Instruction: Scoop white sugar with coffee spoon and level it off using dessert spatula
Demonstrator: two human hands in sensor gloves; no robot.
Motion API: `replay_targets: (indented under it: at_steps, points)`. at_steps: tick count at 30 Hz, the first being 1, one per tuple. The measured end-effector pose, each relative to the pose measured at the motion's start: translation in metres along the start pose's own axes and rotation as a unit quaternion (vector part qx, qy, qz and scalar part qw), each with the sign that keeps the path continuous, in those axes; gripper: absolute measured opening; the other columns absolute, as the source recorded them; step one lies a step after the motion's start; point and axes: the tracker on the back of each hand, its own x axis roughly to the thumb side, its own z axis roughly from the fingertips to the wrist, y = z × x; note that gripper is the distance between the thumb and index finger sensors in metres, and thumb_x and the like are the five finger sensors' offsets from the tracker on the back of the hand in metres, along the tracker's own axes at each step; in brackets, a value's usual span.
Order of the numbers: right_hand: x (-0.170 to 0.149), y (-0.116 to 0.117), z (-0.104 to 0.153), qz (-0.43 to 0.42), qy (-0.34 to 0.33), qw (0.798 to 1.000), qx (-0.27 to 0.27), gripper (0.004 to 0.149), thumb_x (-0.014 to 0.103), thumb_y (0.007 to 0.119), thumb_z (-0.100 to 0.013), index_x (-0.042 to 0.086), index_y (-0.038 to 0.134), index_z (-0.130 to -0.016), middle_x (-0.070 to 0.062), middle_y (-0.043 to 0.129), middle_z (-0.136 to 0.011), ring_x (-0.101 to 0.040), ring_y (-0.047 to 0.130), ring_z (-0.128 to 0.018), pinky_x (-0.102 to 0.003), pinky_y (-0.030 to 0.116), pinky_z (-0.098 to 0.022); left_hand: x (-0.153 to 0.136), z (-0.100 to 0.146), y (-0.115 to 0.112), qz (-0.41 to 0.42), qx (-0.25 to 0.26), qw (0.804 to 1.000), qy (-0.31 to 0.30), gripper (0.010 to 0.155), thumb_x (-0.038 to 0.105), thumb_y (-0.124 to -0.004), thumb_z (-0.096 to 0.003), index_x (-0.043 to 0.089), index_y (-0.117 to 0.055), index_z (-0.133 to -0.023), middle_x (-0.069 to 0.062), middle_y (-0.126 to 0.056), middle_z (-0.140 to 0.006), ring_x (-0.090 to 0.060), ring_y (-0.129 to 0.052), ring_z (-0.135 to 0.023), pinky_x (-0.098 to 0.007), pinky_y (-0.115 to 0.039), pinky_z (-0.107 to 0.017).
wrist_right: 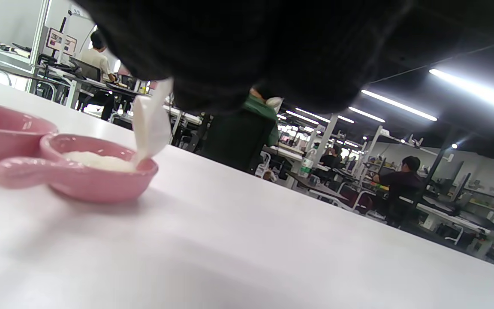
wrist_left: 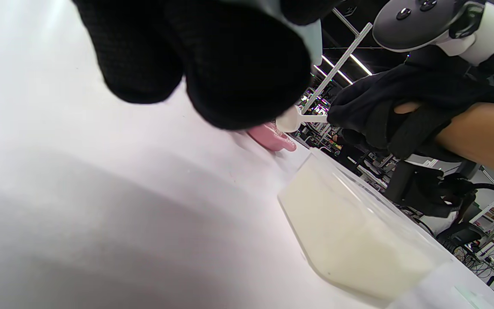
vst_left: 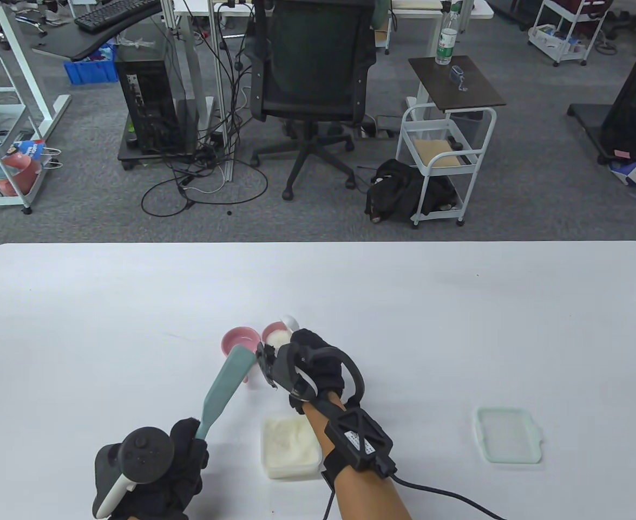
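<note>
In the table view the right hand (vst_left: 309,363) hides most of the coffee spoon (vst_left: 289,323) it grips over the nearer pink dish (vst_left: 274,331); the left hand (vst_left: 155,471) grips the teal dessert spatula (vst_left: 223,390), blade raised toward the other pink dish (vst_left: 239,341). The left wrist view adds the sugar container (wrist_left: 350,231) side-on. The right wrist view shows the spoon tip in the dish's white sugar (wrist_right: 97,161).
</note>
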Motion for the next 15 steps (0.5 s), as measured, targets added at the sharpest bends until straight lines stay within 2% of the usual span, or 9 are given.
replay_targets:
  at_steps: [15]
  points:
    - [0.0021,0.0022,-0.0005,-0.026,-0.027,0.999,-0.010,0.041,0.032,0.080,-0.061,0.015,0.077,-0.098,-0.017,0.094,-0.070,-0.003,0.092,-0.034,-0.035,0.095,-0.039,0.0005,0.0001,-0.0004,0.000,0.000,1.000,-0.001,0.060,0.029,-0.055,-0.0627,-0.008,-0.050,-0.110,-0.012,-0.096,-0.076,-0.010,-0.107,-0.038,-0.049,-0.089,-0.056]
